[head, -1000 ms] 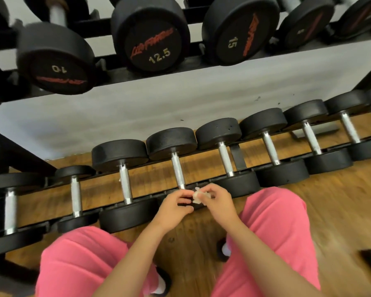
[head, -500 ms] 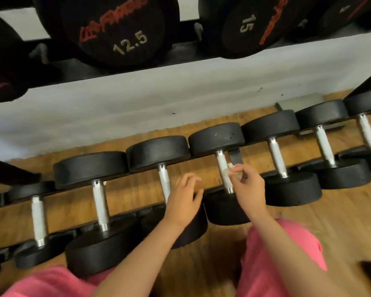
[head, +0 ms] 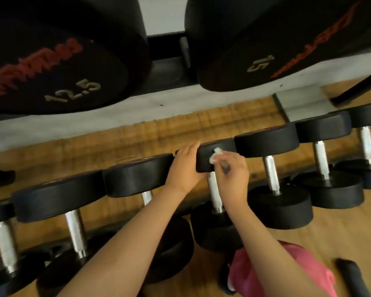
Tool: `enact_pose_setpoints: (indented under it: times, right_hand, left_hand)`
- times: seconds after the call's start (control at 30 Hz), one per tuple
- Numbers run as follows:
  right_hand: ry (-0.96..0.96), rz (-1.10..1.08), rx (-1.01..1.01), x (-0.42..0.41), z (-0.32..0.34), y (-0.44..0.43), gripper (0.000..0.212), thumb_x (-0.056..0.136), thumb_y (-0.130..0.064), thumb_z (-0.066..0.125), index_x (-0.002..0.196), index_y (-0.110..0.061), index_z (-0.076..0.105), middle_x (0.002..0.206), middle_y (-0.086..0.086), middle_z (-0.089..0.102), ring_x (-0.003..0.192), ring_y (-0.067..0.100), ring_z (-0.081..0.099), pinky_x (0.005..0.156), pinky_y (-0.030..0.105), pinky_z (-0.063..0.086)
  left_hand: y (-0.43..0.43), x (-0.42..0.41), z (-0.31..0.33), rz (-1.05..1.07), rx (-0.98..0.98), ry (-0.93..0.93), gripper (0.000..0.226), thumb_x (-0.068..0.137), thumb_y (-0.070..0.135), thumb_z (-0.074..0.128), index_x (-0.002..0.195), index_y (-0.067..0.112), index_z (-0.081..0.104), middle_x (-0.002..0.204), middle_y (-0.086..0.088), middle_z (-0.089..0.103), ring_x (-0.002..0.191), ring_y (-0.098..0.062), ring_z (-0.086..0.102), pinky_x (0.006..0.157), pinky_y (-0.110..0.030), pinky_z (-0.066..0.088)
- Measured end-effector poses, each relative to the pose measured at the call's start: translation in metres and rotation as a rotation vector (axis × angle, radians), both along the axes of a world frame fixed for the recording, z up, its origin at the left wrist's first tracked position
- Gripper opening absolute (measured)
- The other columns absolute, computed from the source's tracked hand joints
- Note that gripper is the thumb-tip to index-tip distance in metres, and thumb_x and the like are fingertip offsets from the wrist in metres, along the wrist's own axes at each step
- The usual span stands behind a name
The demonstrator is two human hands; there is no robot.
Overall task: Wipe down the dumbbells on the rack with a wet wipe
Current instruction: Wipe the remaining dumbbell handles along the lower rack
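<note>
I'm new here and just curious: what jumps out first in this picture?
At centre, the left hand holds the far head of a dumbbell in the lower row while the right hand presses a white wet wipe against it. Looming along the top are two big black ends: the 12.5 head and the 15 head.

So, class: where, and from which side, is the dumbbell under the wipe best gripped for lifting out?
Probably its metal handle, from above: it is the only narrow part, bare between two wide round heads, and neighbouring dumbbells crowd both sides.
</note>
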State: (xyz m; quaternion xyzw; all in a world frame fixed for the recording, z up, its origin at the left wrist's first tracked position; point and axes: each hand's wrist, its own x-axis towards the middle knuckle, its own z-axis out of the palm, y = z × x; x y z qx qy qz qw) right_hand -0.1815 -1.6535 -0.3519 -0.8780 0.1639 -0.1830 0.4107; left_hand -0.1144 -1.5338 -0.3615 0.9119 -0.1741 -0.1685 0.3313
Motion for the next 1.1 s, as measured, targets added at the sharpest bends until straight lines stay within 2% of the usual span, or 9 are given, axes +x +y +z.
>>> enact_pose_setpoints:
  times: [0.07,0.17,0.27,0.43,0.5,0.63,0.83,0.97,1.1]
  right_hand:
    - [0.013,0.131,-0.117,-0.006,-0.004,-0.009,0.011,0.083,-0.001,0.071,0.088,-0.011,0.072,0.099,0.001,0.063,0.099,0.012,0.053,0.088,0.013,0.041]
    - [0.053,0.096,-0.129,0.0,-0.003,-0.038,0.011,0.084,0.0,0.07,0.088,-0.011,0.072,0.098,-0.004,0.057,0.097,0.016,0.055,0.085,0.004,0.037]
    - [0.069,0.092,-0.085,0.022,0.002,-0.037,0.011,0.087,-0.004,0.069,0.09,-0.014,0.071,0.1,-0.007,0.055,0.099,0.014,0.056,0.085,0.013,0.044]
    - [-0.006,0.467,-0.332,0.03,-0.002,-0.026,0.009,0.079,-0.002,0.076,0.086,-0.006,0.073,0.095,0.005,0.063,0.095,0.016,0.052,0.08,0.019,0.044]
    - [-0.023,0.46,-0.357,0.027,-0.005,-0.04,0.011,0.076,0.003,0.076,0.084,-0.004,0.072,0.094,0.006,0.063,0.093,0.019,0.054,0.081,0.019,0.044]
    - [-0.026,0.357,-0.284,0.031,-0.003,-0.038,0.01,0.081,0.002,0.072,0.086,-0.007,0.071,0.095,0.001,0.061,0.096,0.011,0.049,0.088,0.007,0.037]
    - [-0.066,0.452,-0.307,0.036,-0.01,-0.021,0.01,0.079,0.002,0.074,0.085,-0.006,0.072,0.093,0.004,0.063,0.094,0.018,0.052,0.081,0.016,0.039]
    - [-0.034,0.377,-0.286,0.014,-0.012,-0.057,0.014,0.079,0.003,0.073,0.087,-0.008,0.072,0.095,0.003,0.063,0.094,0.011,0.05,0.085,0.008,0.039]
    - [0.087,0.313,-0.242,-0.002,-0.012,-0.086,0.012,0.084,-0.001,0.071,0.089,-0.011,0.069,0.097,0.002,0.065,0.096,0.017,0.057,0.078,0.021,0.047]
  left_hand:
    - [0.006,0.004,-0.001,-0.032,-0.017,0.02,0.092,0.077,0.023,0.081,0.152,0.018,0.028,0.155,0.0,0.033,0.143,-0.018,0.028,0.116,-0.028,0.023]
    - [0.009,0.007,-0.002,-0.058,-0.011,0.01,0.091,0.077,0.013,0.08,0.151,0.021,0.029,0.153,0.002,0.034,0.142,-0.016,0.029,0.116,-0.028,0.023]
    - [0.006,0.003,-0.003,-0.013,-0.033,0.003,0.091,0.076,0.012,0.08,0.15,0.022,0.03,0.153,0.003,0.035,0.142,-0.013,0.027,0.116,-0.025,0.021]
    - [0.003,-0.002,-0.007,0.084,-0.112,0.036,0.09,0.075,0.016,0.082,0.149,0.022,0.03,0.15,-0.001,0.038,0.137,-0.015,0.036,0.113,-0.026,0.029]
    - [0.004,-0.002,-0.008,0.082,-0.102,0.03,0.088,0.074,0.017,0.082,0.146,0.023,0.032,0.148,0.0,0.039,0.135,-0.014,0.039,0.112,-0.028,0.032]
    - [0.001,-0.005,-0.009,0.096,-0.121,-0.01,0.081,0.076,0.013,0.08,0.143,0.021,0.036,0.144,0.0,0.042,0.134,-0.014,0.038,0.109,-0.024,0.031]
    - [0.001,-0.005,-0.01,0.086,-0.171,-0.04,0.072,0.073,0.013,0.08,0.135,0.017,0.043,0.134,-0.001,0.05,0.127,-0.015,0.043,0.103,-0.024,0.036]
    - [0.002,-0.005,-0.008,0.082,-0.135,-0.024,0.081,0.072,0.014,0.083,0.139,0.018,0.039,0.14,-0.002,0.046,0.131,-0.017,0.041,0.103,-0.021,0.031]
    - [0.001,-0.008,-0.006,0.084,-0.089,-0.019,0.092,0.074,0.015,0.083,0.149,0.018,0.03,0.155,-0.003,0.032,0.143,-0.017,0.029,0.112,-0.023,0.021]
